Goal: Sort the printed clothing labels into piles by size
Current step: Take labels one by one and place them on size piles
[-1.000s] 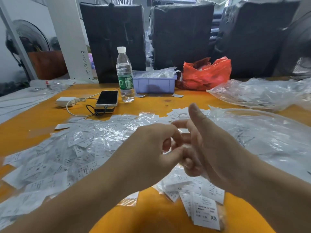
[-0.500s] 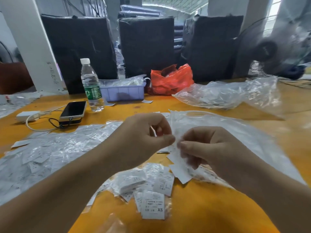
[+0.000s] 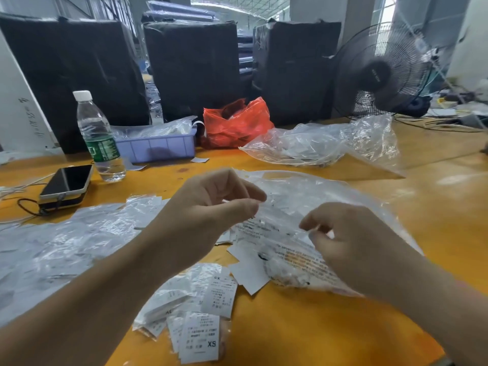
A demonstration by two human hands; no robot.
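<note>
White printed labels lie in a small pile (image 3: 200, 331) at the near table edge, the top ones marked XS. A wide spread of labels and clear wrappers (image 3: 66, 247) covers the left of the orange table (image 3: 435, 207). A large clear plastic bag (image 3: 303, 196) holding labels lies in the middle. My left hand (image 3: 211, 207) pinches the bag's rim between thumb and fingers. My right hand (image 3: 351, 239) pinches the same bag's rim a little to the right, holding it apart. A few loose labels (image 3: 248, 270) lie under the bag's mouth.
A water bottle (image 3: 99, 138), a phone (image 3: 66, 183) with cable, a purple tray (image 3: 158, 147) and a red bag (image 3: 235, 125) stand at the back. Another clear bag (image 3: 324, 143) of labels lies back right. A black fan (image 3: 380, 72) and dark wrapped bundles (image 3: 192, 67) stand behind.
My hands have moved apart, each pinching the clear bag's rim, so its mouth has spread wider. The view has swung right.
</note>
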